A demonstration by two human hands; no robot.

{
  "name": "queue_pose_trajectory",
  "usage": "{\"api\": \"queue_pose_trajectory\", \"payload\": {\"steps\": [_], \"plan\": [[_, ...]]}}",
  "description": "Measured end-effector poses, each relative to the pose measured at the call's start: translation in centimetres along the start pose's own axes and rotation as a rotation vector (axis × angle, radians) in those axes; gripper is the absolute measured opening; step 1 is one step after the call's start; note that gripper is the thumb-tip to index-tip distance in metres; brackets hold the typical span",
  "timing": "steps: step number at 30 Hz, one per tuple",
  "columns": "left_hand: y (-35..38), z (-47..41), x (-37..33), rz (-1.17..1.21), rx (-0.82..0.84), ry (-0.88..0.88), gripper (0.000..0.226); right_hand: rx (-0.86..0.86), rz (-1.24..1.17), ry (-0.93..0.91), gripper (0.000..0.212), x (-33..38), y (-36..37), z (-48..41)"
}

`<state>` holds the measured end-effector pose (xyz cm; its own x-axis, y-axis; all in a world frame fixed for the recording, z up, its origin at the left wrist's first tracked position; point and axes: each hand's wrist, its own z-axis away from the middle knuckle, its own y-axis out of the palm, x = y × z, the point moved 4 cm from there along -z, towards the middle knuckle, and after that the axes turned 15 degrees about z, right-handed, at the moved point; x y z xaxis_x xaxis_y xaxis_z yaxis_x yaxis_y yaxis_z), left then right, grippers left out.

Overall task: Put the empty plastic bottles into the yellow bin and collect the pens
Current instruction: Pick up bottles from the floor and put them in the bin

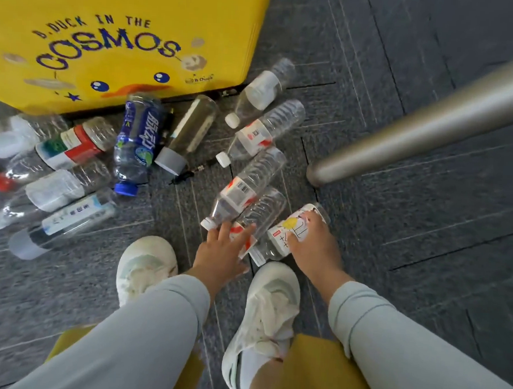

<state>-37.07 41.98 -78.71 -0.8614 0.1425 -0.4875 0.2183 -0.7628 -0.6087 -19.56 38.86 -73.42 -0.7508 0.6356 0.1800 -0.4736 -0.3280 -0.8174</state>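
The yellow bin stands at the upper left on the grey carpet. Several empty plastic bottles lie in front of it, among them a blue-labelled bottle and a clear bottle with a grey cap. A black pen lies between those two, and another black pen lies just right of the grey cap. My left hand reaches out with straight fingers and touches a ribbed clear bottle. My right hand grips a bottle with a white and yellow label.
A thick metal leg slants in from the right and meets the floor near the bottles. My two white shoes stand just below the hands. More bottles are heaped at the left.
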Motion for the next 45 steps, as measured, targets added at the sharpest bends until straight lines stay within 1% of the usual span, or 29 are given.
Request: {"api": "queue_pose_trajectory", "payload": {"steps": [2, 4, 9, 11, 14, 18, 22, 24, 26, 28, 30, 32, 35, 37, 42, 45], "plan": [[0.5, -0.4, 0.4, 0.006, 0.026, -0.036, 0.091, 0.008, -0.008, 0.0, 0.053, -0.1, 0.8, -0.2], [0.5, -0.6, 0.7, 0.015, 0.019, -0.021, 0.089, 0.014, -0.002, -0.007, 0.054, -0.2, 1.5, -0.3], [-2.1, 0.6, 1.6, 0.031, -0.09, 0.189, 0.082, -0.054, -0.014, -0.004, 0.054, -0.4, 1.6, -0.4], [-3.2, 1.0, 2.2, 0.034, -0.146, 0.23, 0.082, -0.069, -0.02, 0.027, 0.058, -0.5, 1.6, -0.4], [-4.3, 1.2, 2.6, 0.061, -0.234, 0.266, 0.08, -0.059, 0.02, 0.093, 0.074, -0.4, 2.0, -0.5], [-5.4, 1.0, 3.1, 0.102, -0.297, 0.23, 0.08, 0.03, 0.095, 0.19, 0.096, 0.0, 3.2, -1.0], [-6.3, 1.1, 3.5, 0.128, -0.324, 0.243, 0.08, 0.065, -0.013, 0.277, 0.111, 0.7, 4.7, -1.5], [-6.9, 1.2, 3.8, 0.134, -0.329, 0.227, 0.08, 0.057, -0.065, 0.284, 0.109, 1.4, 5.0, -1.7], [-8.3, 1.4, 4.0, 0.121, -0.349, 0.235, 0.079, 0.069, -0.099, 0.256, 0.103, 2.2, 5.0, -1.5], [-10.3, 1.6, 3.8, 0.122, -0.374, 0.238, 0.079, 0.08, -0.118, 0.2, 0.102, 2.8, 4.5, -0.7], [-12.6, 2.0, 3.2, 0.133, -0.397, 0.219, 0.083, 0.048, -0.157, 0.097, 0.099, 3.8, 2.7, -0.2], [-15.0, 2.9, 2.3, 0.156, -0.431, 0.2, 0.085, 0.003, -0.229, 0.024, 0.091, 4.9, -0.1, 0.4], [-18.5, 5.6, 0.9, 0.226, -0.532, 0.193, 0.086, -0.079, -0.352, -0.08, 0.086, 7.8, -5.3, 2.2], [-21.1, 7.7, -0.1, 0.288, -0.616, 0.198, 0.084, -0.153, -0.378, -0.161, 0.084, 10.0, -8.7, 3.9], [-27.9, 13.5, -2.7, 0.464, -0.825, 0.212, 0.084, -0.359, -0.343, -0.354, 0.077, 15.1, -17.3, 8.4], [-31.8, 17.0, -3.0, 0.487, -0.914, 0.196, 0.079, -0.454, -0.284, -0.498, 0.067, 19.4, -22.7, 10.6]]}}
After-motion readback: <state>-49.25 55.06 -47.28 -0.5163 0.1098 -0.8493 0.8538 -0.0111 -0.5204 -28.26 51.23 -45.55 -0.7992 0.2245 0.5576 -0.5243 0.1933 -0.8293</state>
